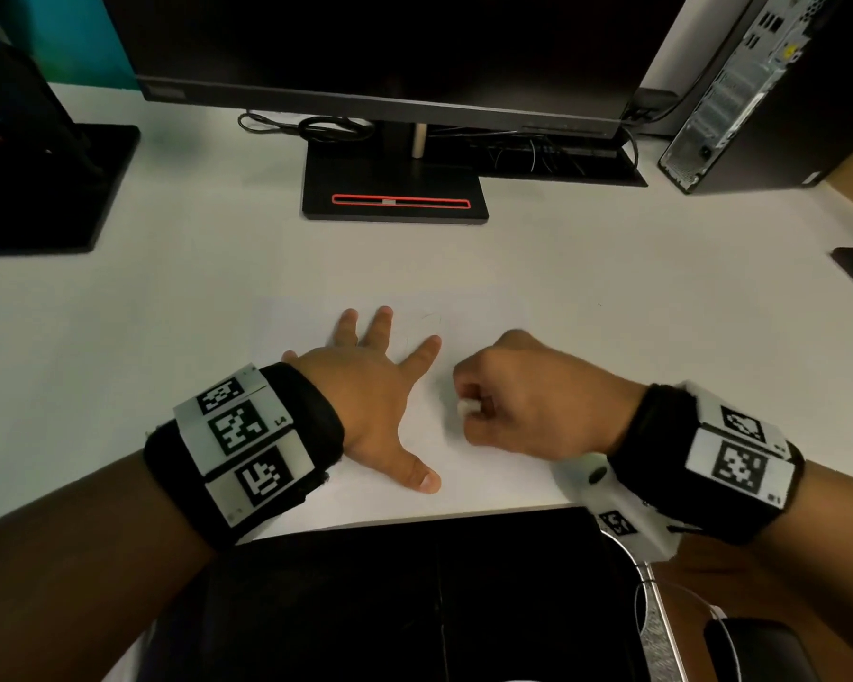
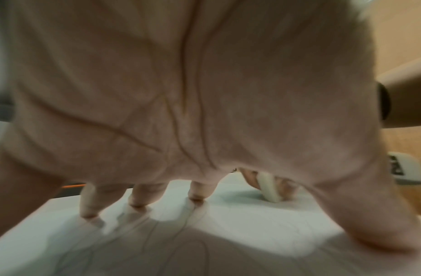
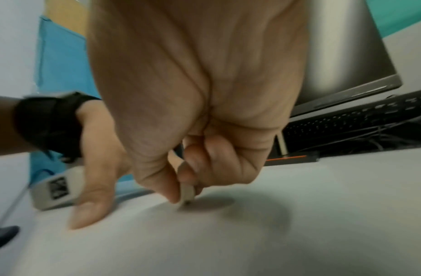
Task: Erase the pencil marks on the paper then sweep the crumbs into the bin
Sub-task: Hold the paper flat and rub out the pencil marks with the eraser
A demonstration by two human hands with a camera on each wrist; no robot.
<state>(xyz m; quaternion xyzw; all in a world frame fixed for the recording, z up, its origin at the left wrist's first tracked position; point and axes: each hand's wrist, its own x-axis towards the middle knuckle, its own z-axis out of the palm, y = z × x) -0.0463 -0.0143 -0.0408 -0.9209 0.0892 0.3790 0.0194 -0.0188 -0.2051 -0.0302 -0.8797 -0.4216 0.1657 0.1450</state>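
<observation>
A white sheet of paper (image 1: 483, 317) lies on the white desk in front of me, with faint pencil lines (image 1: 432, 317) near its middle; the same pencil lines (image 2: 192, 220) run under my fingertips in the left wrist view. My left hand (image 1: 380, 386) lies flat on the paper with fingers spread, pressing it down. Just to its right, my right hand (image 1: 528, 391) pinches a small white eraser (image 1: 466, 407) between thumb and fingers. The eraser (image 3: 187, 194) has its tip down on the paper; the eraser (image 2: 268, 188) also shows upright beyond my left fingers. No bin is in view.
A monitor on a black stand (image 1: 395, 194) sits behind the paper, with cables (image 1: 316, 128) beside it. A computer tower (image 1: 759, 91) stands at the back right and another black stand base (image 1: 45, 189) at the left. A dark chair (image 1: 414, 598) lies below the desk edge.
</observation>
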